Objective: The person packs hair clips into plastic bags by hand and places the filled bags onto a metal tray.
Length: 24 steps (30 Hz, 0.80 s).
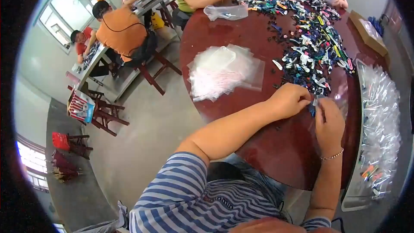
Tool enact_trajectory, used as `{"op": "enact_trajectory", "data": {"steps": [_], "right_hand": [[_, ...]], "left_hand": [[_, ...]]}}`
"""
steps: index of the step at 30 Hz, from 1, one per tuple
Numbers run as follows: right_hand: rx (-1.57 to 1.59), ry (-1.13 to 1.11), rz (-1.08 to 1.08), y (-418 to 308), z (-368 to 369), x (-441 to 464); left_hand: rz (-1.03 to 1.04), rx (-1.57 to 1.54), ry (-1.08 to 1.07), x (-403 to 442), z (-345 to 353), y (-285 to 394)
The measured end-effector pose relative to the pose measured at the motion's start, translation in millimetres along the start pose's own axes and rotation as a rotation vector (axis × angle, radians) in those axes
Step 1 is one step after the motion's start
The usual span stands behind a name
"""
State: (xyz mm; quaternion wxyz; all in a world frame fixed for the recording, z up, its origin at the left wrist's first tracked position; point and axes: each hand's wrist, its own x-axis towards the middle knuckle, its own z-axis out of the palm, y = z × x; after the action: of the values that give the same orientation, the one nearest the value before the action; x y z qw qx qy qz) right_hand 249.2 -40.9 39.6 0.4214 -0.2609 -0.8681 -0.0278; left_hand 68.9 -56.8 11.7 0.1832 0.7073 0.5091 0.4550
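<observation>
My left hand (291, 99) is closed in a pinch at the near edge of a heap of small plastic clip-like pieces (308, 60) in black, white, blue and other colours. Whatever its fingertips hold is too small to make out. Just to its right, my right hand (330, 118), a bracelet on its wrist, has thumb and fingers pressed together. Small dark blue bits (312, 110) show between the two hands, but I cannot tell which hand grips them. Left of the heap lies a fanned stack of clear plastic bags (224, 71).
A tray of filled clear bags (379, 121) sits along the right side of the round red table (276, 151). A cardboard box (368, 34) is behind it. Two people work across the table; a clear bag (226, 12) lies by one. Others sit at a long table on the left.
</observation>
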Motion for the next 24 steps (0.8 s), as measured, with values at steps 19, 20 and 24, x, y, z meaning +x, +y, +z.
{"op": "enact_trajectory", "data": {"steps": [19, 20, 24], "right_hand": [[0.294, -0.159, 0.264, 8.5, 1.5, -14.1], [0.315, -0.183, 0.256, 9.9, 3.4, -16.1], [0.356, -0.15, 0.19, 6.0, 5.3, -14.2]], "left_hand": [[-0.094, 0.058, -0.107, 2.7, 4.0, -0.9], [-0.096, 0.054, -0.111, 1.7, 5.0, -3.4], [-0.109, 0.038, -0.116, 0.1, 5.4, 5.7]]}}
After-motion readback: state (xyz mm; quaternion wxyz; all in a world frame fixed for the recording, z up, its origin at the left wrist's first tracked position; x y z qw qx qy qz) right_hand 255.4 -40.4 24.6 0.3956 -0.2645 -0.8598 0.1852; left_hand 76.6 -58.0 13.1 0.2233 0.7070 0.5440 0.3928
